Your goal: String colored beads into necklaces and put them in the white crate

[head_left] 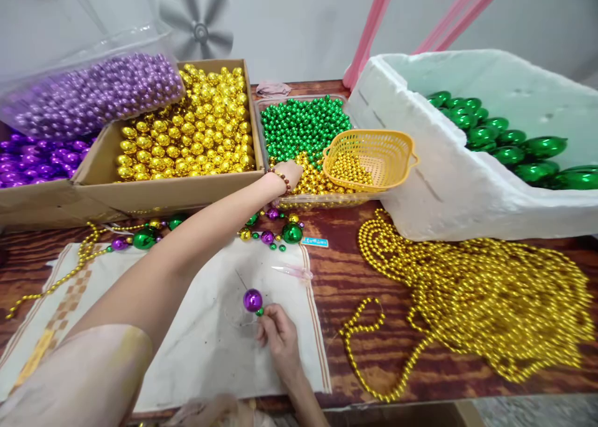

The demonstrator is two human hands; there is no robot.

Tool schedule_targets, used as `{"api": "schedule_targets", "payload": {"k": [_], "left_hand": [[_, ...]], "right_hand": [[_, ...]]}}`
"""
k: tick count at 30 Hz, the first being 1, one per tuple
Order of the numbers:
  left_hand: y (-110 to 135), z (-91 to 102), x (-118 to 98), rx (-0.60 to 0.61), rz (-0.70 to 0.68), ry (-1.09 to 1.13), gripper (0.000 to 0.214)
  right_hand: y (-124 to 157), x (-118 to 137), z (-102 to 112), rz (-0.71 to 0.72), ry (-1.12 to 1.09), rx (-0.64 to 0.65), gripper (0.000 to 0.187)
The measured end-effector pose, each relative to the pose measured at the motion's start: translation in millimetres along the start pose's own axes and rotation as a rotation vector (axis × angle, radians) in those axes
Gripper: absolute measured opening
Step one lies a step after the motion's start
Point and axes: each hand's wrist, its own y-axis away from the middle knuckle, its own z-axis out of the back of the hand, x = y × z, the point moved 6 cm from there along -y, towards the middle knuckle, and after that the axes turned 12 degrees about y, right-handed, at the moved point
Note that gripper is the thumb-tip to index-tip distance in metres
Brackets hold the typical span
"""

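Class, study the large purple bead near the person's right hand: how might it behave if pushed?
The purple bead would probably roll, being round. Its mirror-like shine suggests a slippery surface. The small green bead beside it, at the tips of the right hand, may check any roll.

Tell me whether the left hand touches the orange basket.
Apart: the head view shows small gold beads in the gap between left hand and orange basket.
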Motion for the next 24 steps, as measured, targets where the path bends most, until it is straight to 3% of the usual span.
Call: {"api": "schedule_targets", "payload": {"k": [6,10,11,13,15,17,20,24], "left_hand": [[0,3.0,3,-0.097,0.037,0.026,0.038],[21,27.4,-8,-0.268,-0.051,0.131,0.034],[32,33.9,-11,-0.306,-0.111,0.255,0.03],[61,40.4,-10,-0.308,-0.236,0.704,0.019],[94,32.6,1,-0.185,-0.265,1.283,0.014],[128,16.2,15,-0.058,-0.206,1.69,0.015],[171,-5.1,35,-0.014,-0.135,1.972,0.02],[203,-18.8,50,-0.085,-0.088,2.138,0.022]], "right_hand": [[0,-1,-1,-0.013,-0.046,-0.028,0.026],[2,16,5,-0.009,-0.122,-0.068,0.029],[2,24,9,0.009,-0.128,-0.089,0.03],[2,44,19,0.057,-0.113,-0.142,0.03],[1,66,29,0.112,-0.083,-0.202,0.029],[-1,86,36,0.166,-0.059,-0.248,0.027],[-4,108,38,0.228,-0.035,-0.264,0.025],[-5,121,28,0.265,-0.001,-0.213,0.024]]}}
